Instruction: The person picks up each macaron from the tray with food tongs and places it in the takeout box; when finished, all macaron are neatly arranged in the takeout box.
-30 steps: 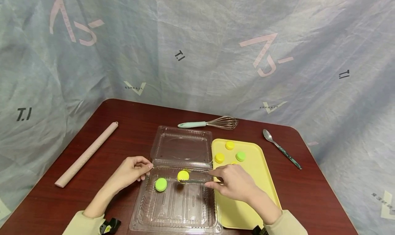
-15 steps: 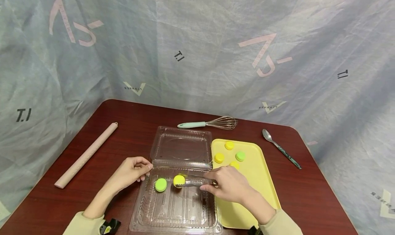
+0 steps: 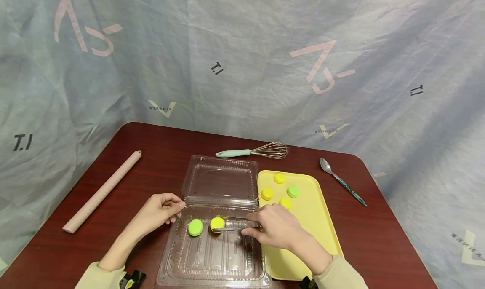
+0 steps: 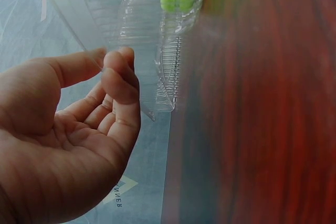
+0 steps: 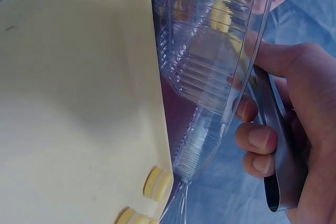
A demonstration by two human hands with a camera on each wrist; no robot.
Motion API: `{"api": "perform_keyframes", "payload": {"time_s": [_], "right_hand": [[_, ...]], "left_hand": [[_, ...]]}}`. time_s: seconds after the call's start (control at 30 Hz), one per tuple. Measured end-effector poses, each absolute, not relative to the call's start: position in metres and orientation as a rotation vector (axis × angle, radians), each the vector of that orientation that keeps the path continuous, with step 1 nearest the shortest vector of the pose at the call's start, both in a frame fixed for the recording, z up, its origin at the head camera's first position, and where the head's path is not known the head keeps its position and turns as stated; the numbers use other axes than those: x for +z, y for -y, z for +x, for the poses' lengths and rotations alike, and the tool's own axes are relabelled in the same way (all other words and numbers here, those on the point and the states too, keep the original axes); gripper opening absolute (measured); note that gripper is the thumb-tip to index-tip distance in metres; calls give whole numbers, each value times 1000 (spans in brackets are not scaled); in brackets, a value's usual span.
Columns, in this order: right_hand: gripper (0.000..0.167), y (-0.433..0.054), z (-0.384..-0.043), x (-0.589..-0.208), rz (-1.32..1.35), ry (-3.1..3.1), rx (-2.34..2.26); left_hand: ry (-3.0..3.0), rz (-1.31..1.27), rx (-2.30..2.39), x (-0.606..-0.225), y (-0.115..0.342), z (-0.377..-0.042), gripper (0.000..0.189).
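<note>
A clear plastic clamshell box (image 3: 217, 257) lies with its lid folded back. My left hand (image 3: 159, 212) pinches the box's left rim between thumb and finger, seen closely in the left wrist view. In my right hand (image 3: 275, 226) is a pair of metal tongs (image 5: 278, 145), gripped by its arms. The tips of the tongs lie around a yellow macaron (image 3: 217, 224) inside the box's base. Just left of it sits a light green macaron (image 3: 195, 228). Whether the yellow one touches the base is hard to tell.
A yellow tray (image 3: 312, 221) stands right of the box, with several yellow and green macarons near its far end. Behind the box lies a whisk (image 3: 251, 151). A spoon (image 3: 342, 181) is at the far right, a pale rolling pin (image 3: 102, 192) at the left.
My right hand has moved left and slightly nearer, bringing the yellow macaron in the tongs closer to the green one. The left hand stays on the rim.
</note>
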State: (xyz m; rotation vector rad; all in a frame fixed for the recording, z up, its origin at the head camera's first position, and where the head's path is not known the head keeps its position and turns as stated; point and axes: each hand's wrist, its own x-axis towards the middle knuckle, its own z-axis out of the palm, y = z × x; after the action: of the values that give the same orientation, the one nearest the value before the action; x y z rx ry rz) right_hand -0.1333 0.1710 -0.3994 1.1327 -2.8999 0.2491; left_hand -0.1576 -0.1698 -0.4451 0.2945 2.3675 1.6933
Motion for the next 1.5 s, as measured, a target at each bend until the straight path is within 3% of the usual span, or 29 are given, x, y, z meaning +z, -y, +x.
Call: {"api": "perform_keyframes", "payload": {"time_s": [1.03,1.37,1.5], "right_hand": [[27,-162,-131,-400,1078,2894,104],[39,-163,-130,-401,1074,2890,91],[36,-164,-129,-399,1069,2909,121]], "left_hand": [[-2356,329,1709,-444,170,-157,19],[-2367,296,1694,-445,170,-158,18],[-2371,300,1694,-445,170,-157,18]]}}
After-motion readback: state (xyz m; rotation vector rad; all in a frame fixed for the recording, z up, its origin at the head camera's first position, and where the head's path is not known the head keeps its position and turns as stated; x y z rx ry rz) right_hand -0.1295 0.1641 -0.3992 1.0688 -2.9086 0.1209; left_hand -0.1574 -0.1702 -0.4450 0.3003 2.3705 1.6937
